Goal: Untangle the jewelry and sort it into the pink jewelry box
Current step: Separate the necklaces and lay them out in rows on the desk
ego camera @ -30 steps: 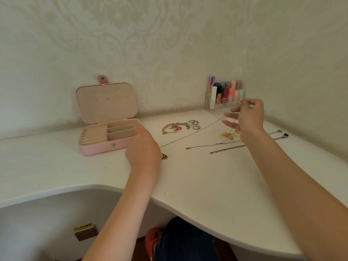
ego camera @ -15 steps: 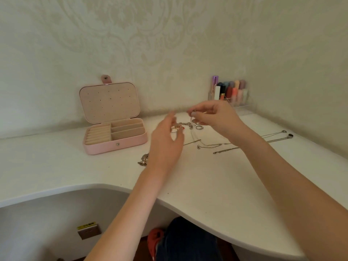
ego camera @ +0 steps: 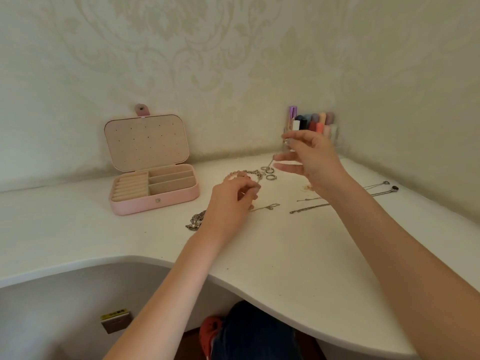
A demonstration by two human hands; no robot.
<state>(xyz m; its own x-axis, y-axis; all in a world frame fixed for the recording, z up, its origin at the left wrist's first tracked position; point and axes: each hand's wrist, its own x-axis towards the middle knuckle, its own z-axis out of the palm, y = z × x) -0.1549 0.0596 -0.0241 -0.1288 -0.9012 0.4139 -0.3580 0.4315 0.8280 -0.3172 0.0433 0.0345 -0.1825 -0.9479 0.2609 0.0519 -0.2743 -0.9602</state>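
Raised since before, right hand (ego camera: 315,158) fingers pinch thin chain (ego camera: 271,162); left hand (ego camera: 233,201) pinches its lower end.

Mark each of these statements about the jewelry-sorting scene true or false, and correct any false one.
1. The pink jewelry box stands open. True.
2. Necklaces already lie in the box's compartments. False: the compartments look empty.
3. The right hand is raised above the desk, pinching a thin chain. True.
4. The silver rings sit inside the box. False: they lie on the desk, right of the box.
5. The left hand rests on the box lid. False: it is over the desk beside a bunched chain.
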